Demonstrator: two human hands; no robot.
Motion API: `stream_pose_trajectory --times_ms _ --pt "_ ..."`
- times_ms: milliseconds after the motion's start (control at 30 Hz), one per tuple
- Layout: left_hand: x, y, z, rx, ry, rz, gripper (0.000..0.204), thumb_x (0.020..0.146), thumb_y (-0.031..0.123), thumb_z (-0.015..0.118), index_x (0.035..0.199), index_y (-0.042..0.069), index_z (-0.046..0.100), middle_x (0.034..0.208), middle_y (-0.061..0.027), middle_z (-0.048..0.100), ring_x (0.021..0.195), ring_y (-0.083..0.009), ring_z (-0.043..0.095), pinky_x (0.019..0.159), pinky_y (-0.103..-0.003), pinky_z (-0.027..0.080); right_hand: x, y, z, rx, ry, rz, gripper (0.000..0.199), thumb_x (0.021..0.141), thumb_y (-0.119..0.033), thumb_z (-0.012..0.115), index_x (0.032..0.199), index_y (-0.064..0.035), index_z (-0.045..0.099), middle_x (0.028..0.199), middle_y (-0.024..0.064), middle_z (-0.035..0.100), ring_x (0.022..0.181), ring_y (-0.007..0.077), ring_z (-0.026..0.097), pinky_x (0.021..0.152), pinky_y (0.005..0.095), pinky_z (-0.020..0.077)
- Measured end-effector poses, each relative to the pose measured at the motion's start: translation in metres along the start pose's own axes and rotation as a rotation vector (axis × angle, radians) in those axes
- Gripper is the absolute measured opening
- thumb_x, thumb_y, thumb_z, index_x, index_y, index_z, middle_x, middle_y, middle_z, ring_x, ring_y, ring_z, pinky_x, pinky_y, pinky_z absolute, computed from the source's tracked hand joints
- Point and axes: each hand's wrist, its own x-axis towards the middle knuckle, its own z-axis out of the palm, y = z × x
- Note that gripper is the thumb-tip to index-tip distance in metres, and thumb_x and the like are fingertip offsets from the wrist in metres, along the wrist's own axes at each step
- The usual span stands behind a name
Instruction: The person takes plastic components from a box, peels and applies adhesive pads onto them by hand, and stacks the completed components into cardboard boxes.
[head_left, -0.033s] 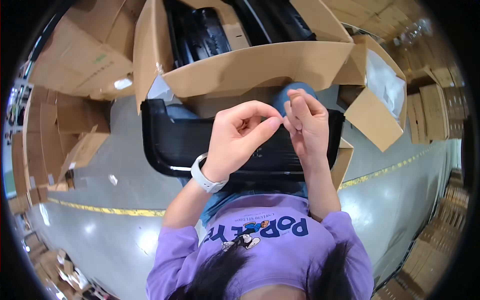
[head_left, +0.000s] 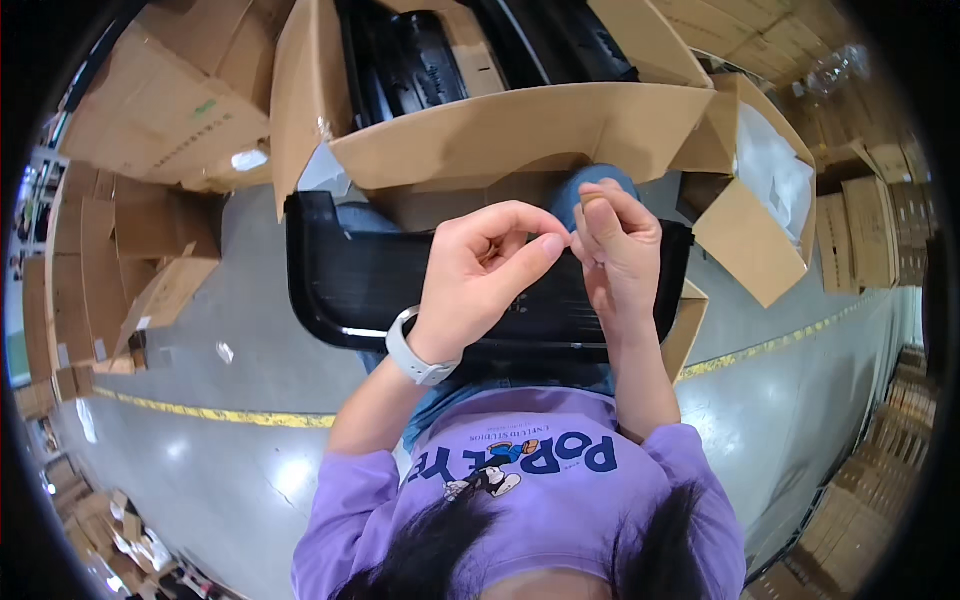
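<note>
Across my lap lies a long, glossy black plastic panel [head_left: 380, 275] with rounded corners and raised edges. Over its middle, my left hand [head_left: 490, 255] is pinched, thumb against fingertip, with a watch on a pale band [head_left: 415, 355] at the wrist. Close beside it, my right hand [head_left: 615, 235] has its fingers curled and the thumb pressed on them. The fingertips of both hands nearly meet above the panel. Whatever is between them, if anything, is too small to make out. My forearms hide part of the panel's near side.
An open cardboard box [head_left: 520, 135] with black plastic parts [head_left: 420, 65] inside stands just ahead. At right is a smaller open box [head_left: 745, 245] with white wrapping [head_left: 770, 170]. Stacked cartons [head_left: 160, 110] rise at left. A yellow line [head_left: 220, 414] crosses the grey floor.
The view has shifted very slightly. Both hands keep the same pose over the black panel.
</note>
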Motion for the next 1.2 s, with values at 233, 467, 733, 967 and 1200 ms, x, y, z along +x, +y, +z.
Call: stream_pose_trajectory --times_ms 233,467,733,967,1200 --pt "-0.016 -0.011 -0.013 0.024 0.127 0.048 0.01 0.083 0.009 0.068 0.087 0.0 0.065 0.056 0.0084 0.041 0.052 0.0012 0.03 0.047 -0.018 0.022 -0.008 0.005 0.02 -0.906 -0.215 -0.624 0.021 0.074 0.003 0.072 0.094 -0.0044 0.073 0.078 0.0034 0.061 0.062 0.0091 0.054 0.053 0.021 0.0415" --pt "-0.015 -0.014 -0.019 0.003 0.185 0.039 0.009 0.083 0.007 0.068 0.088 0.0 0.065 0.058 0.0093 0.043 0.053 0.0017 0.031 0.048 -0.017 0.023 -0.007 0.009 0.019 -1.095 -0.224 -0.794 0.026 0.069 0.002 0.076 0.093 -0.0063 0.074 0.072 0.0025 0.057 0.059 0.011 0.056 0.049 0.0197 0.0421" --pt "-0.01 -0.025 -0.015 -0.05 0.217 0.019 0.008 0.085 0.006 0.066 0.089 -0.001 0.064 0.061 0.0094 0.044 0.055 0.0011 0.032 0.049 -0.017 0.025 -0.01 0.017 0.018 -1.156 -0.169 -0.774 0.025 0.07 0.003 0.074 0.094 -0.0042 0.072 0.08 0.0063 0.064 0.06 0.013 0.059 0.051 0.021 0.0466" --pt "-0.011 -0.025 -0.012 -0.014 0.242 0.027 0.007 0.085 0.005 0.064 0.088 -0.001 0.063 0.061 0.0089 0.044 0.056 0.0013 0.034 0.05 -0.016 0.027 -0.015 0.021 0.019 -1.009 -0.122 -0.566 0.021 0.073 0.004 0.073 0.094 -0.0016 0.072 0.082 0.0074 0.066 0.063 0.0107 0.061 0.052 0.0196 0.0461" --pt "-0.01 -0.032 -0.017 0.078 0.199 -0.037 0.003 0.086 0.0 0.058 0.087 -0.001 0.059 0.07 0.0068 0.05 0.06 0.0013 0.038 0.054 -0.014 0.03 -0.02 0.023 0.013 -0.853 -0.111 -0.335 0.017 0.075 0.001 0.073 0.092 0.0007 0.071 0.084 0.0076 0.069 0.065 0.0065 0.06 0.054 0.0159 0.0444"
